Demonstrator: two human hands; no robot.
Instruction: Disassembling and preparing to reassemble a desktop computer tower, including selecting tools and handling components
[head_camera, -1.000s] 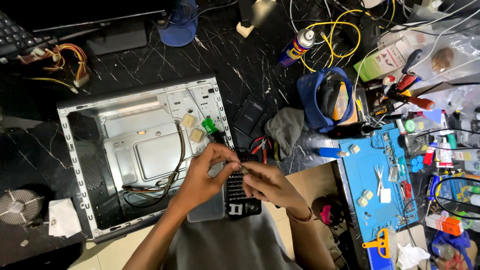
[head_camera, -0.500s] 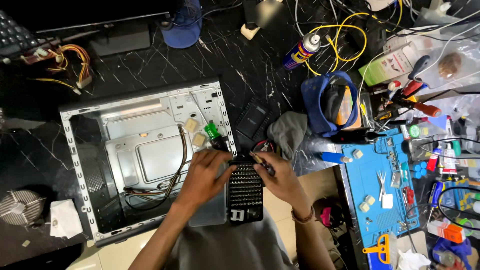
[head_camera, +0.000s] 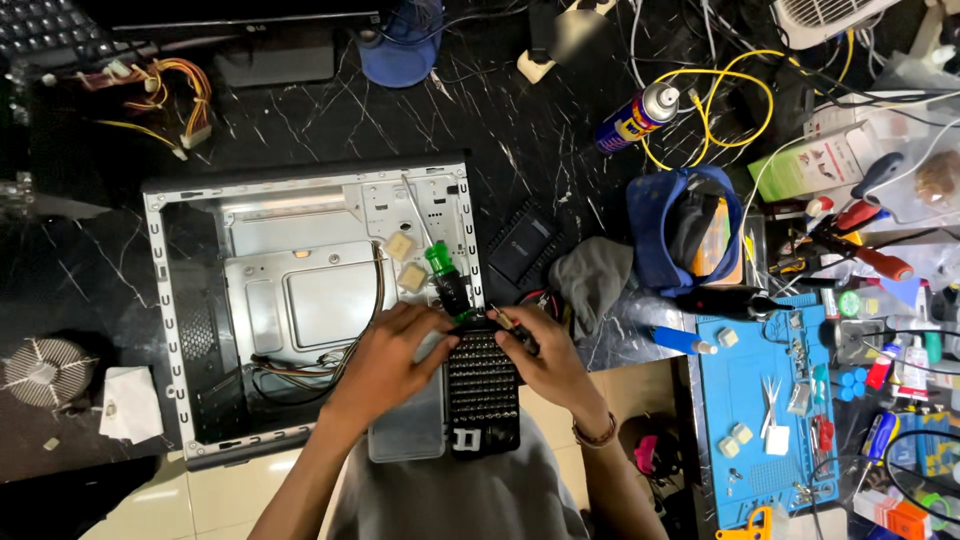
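**Hands at the Bit Tray**

Both hands moved a little since the earlier picture and met at the top of the black bit tray (head_camera: 482, 388). Left hand (head_camera: 388, 362) was curled over the tray's top edge, touching it. Right hand (head_camera: 540, 352) pinched a thin metal bit (head_camera: 503, 319). A green-handled screwdriver (head_camera: 447, 278) lay just above, on the open computer case (head_camera: 310, 300). That case looked nearly stripped, with only loose wires left inside. Many small bits filled the tray in rows.
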